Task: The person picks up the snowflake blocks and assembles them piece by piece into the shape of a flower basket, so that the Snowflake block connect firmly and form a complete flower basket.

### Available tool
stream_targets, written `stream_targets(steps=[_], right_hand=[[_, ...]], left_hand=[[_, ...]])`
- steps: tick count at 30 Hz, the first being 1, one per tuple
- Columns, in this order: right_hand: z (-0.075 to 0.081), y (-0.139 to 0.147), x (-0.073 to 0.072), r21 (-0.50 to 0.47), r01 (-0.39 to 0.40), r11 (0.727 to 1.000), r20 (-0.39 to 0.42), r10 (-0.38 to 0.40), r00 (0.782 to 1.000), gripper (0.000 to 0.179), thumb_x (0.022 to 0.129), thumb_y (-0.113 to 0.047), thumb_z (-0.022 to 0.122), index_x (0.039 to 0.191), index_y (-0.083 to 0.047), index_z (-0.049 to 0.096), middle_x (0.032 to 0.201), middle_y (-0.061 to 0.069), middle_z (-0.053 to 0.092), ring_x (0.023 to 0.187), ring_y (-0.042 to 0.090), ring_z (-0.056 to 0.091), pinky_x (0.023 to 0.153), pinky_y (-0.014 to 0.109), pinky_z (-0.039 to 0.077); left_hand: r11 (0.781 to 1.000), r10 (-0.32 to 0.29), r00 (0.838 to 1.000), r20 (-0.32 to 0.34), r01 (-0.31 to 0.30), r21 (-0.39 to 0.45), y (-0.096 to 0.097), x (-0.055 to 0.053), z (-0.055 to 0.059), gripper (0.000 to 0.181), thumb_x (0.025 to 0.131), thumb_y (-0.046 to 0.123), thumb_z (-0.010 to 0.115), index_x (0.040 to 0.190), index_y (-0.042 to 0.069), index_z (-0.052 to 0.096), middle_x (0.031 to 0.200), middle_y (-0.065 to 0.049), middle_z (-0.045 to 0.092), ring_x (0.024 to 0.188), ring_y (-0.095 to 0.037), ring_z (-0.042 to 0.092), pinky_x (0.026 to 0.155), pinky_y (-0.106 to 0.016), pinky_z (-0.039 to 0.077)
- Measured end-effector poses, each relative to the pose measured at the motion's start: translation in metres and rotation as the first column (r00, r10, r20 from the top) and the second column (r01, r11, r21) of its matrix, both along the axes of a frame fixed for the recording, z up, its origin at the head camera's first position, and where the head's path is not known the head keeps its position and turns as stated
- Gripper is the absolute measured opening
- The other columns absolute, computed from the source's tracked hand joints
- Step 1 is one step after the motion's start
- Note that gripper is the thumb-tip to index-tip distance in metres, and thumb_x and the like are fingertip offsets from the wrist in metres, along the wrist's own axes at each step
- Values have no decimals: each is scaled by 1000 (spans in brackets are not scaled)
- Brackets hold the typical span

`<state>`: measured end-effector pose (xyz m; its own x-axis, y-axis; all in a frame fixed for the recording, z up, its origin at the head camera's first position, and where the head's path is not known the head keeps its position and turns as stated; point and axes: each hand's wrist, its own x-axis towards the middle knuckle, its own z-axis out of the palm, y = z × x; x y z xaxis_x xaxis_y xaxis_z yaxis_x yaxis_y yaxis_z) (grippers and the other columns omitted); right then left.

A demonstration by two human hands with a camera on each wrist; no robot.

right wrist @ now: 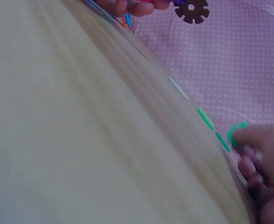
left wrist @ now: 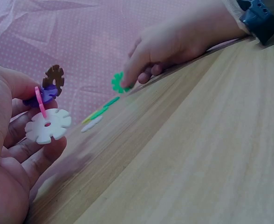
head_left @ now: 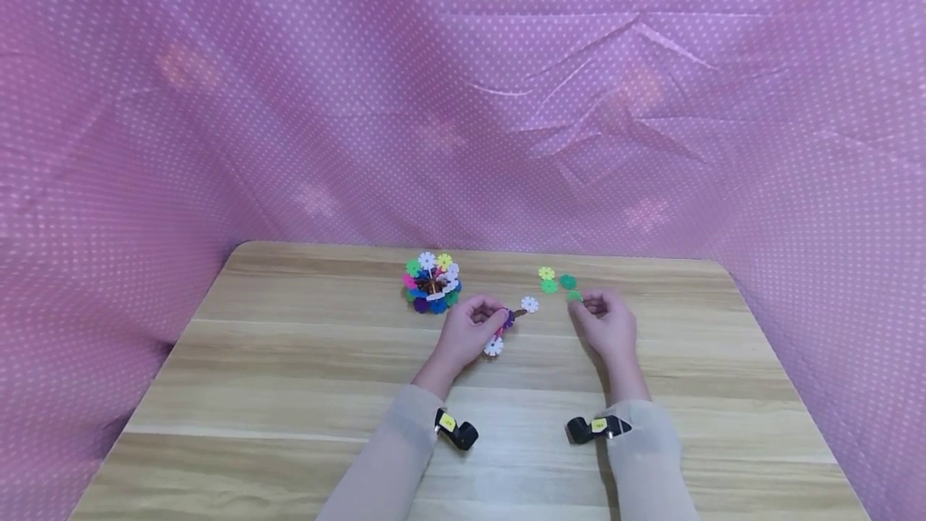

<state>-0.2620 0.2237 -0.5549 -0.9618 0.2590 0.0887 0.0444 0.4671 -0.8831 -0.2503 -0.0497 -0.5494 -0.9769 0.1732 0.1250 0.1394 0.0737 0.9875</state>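
My left hand [head_left: 470, 330] pinches a short chain of notched snowflake discs joined edge to edge. In the left wrist view the chain shows a white disc [left wrist: 48, 126], a pink disc [left wrist: 40, 101] seen edge-on, a purple disc [left wrist: 47, 94] and a brown disc [left wrist: 54, 79]. To the right, my right hand [head_left: 609, 328] pinches a green snowflake disc [left wrist: 118, 82] between thumb and finger, close over the table. Part of that green disc is hidden by the fingertips.
A round assembly of many-coloured discs [head_left: 432, 286] stands left of my left hand. Loose on the wooden table [head_left: 289, 392] lie a white disc [head_left: 530, 305], a yellow disc [head_left: 546, 272] and green discs [head_left: 567, 281]. Pink dotted cloth [head_left: 463, 103] hangs behind.
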Motion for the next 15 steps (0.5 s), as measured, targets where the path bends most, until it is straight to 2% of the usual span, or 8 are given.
stream_targets(steps=[2, 3, 5, 7, 9, 15], right_hand=[[3, -3, 6, -134, -4, 991, -5, 4, 1000, 31, 100, -20, 82, 122, 0, 72, 111, 10, 75, 98, 19, 69, 88, 27, 58], [4, -6, 9, -210, -6, 978, -5, 5, 1000, 31, 100, -18, 82, 123, 1, 72, 108, 5, 76, 96, 16, 69, 86, 25, 59], [9, -13, 15, -346, -19, 938, -11, 16, 1000, 33, 99, -15, 84, 124, 2, 72, 104, 0, 78, 91, 13, 71, 82, 23, 60], [13, -23, 21, -434, -40, 900, -20, 34, 999, 32, 99, -11, 83, 125, 4, 72, 99, -4, 79, 88, 13, 72, 81, 25, 62], [15, -32, 26, -474, -55, 879, -27, 48, 999, 31, 98, -7, 82, 124, 7, 72, 96, -6, 80, 87, 15, 74, 80, 26, 63], [14, -51, 35, -504, -131, 854, -67, 113, 991, 28, 99, -2, 79, 124, 10, 71, 97, -2, 81, 87, 17, 76, 83, 29, 64]], left_hand=[[1000, 3, 1000, -1, -3, -6, 0, -1, 0, 8, 102, 14, 77, 107, 7, 77, 96, -3, 77, 84, -16, 70, 77, -25, 59], [1000, 6, 1000, -4, -6, -9, 0, -1, 0, 8, 102, 14, 77, 107, 8, 77, 97, -3, 77, 85, -16, 70, 78, -26, 59], [1000, 13, 1000, -5, -13, -14, -1, -2, 0, 8, 103, 14, 77, 107, 8, 77, 97, -2, 77, 85, -16, 70, 79, -26, 59], [1000, 17, 1000, -13, -18, -17, -1, -2, 0, 8, 103, 14, 77, 107, 7, 77, 97, -3, 77, 86, -15, 70, 80, -27, 59], [1000, 13, 1000, -27, -14, -21, -1, -2, 0, 9, 103, 14, 76, 107, 6, 77, 98, -3, 77, 86, -15, 69, 80, -27, 59], [1000, -6, 998, -60, 4, -28, -1, -1, -1, 10, 104, 13, 75, 108, 4, 76, 98, -6, 78, 85, -14, 70, 79, -26, 60]])
